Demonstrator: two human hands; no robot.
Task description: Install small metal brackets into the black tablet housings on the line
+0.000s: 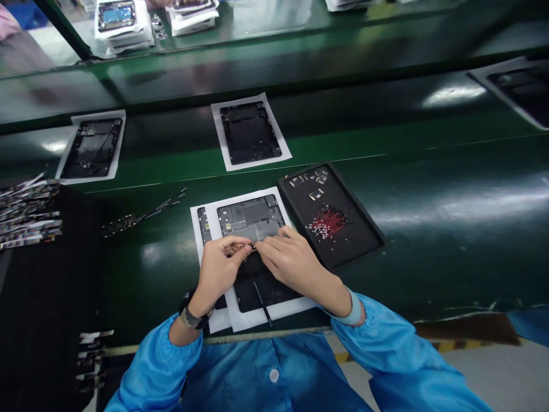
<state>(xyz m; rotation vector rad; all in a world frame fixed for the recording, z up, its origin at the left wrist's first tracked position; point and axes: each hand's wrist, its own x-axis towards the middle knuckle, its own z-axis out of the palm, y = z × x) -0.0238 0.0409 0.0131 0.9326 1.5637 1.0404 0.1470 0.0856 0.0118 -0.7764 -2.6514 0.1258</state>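
Sleeves: glossy blue fabric (158, 369), elasticated cuffs, bottom of frame.
Loose strip: thin black strip (263, 304), lying across the near edge of the shell, lower centre.
Left hand: bare left hand (217, 269), dark watch at wrist; thumb and index pinching the part.
Right hand: bare right hand (295, 263), pale blue wristband; fingertips drawn in at the part's right end, thumb hidden, cannot tell if it pinches.
Part: tiny dark component (252, 246), centre of frame, above the shell; detail too small.
Shell: flat dark rectangular tablet shell (251, 268) on white sheet; second dark shell (204, 226) on its own sheet, partly covered, just left.
Tray: shallow black tray (351, 240), right of centre; red-and-black wire bundle (329, 221), small silvery pieces (316, 194).
Left side: slim dark cables (143, 214) on green tabletop (450, 229); pile of flat strips (28, 212) at left edge.
Belt: three dark shells on white sheets, left, centre, right (253, 131).
Upper left: white-layered stacks (122, 34).
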